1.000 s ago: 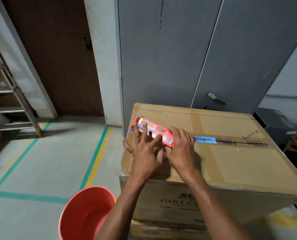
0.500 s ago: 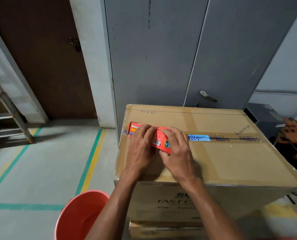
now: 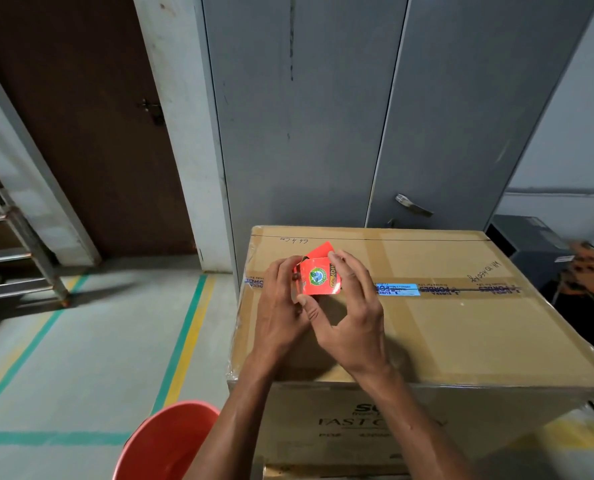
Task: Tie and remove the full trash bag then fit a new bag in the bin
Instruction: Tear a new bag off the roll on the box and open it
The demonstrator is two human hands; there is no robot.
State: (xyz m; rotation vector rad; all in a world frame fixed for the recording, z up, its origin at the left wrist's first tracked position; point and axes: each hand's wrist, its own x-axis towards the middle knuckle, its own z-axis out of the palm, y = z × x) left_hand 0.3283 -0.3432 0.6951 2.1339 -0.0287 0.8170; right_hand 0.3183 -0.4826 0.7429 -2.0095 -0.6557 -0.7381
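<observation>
A small orange packet (image 3: 318,277) with a green round logo is lifted end-on above a big cardboard box (image 3: 461,323). My left hand (image 3: 281,303) grips the packet's left side. My right hand (image 3: 351,313) holds its near end between thumb and fingers, and a flap of the packet stands up behind. An empty orange bin (image 3: 170,441) stands on the floor at the bottom, left of my arms, with no bag in it that I can see.
Grey metal cabinet doors (image 3: 323,116) rise behind the box. A brown door (image 3: 91,133) and a metal ladder (image 3: 18,254) are at the left. Green and yellow tape lines (image 3: 184,334) cross the floor. Dark equipment (image 3: 565,271) sits at the right.
The packet lay flat on the box under both hands; now it is raised and turned end-on toward me, with a flap open.
</observation>
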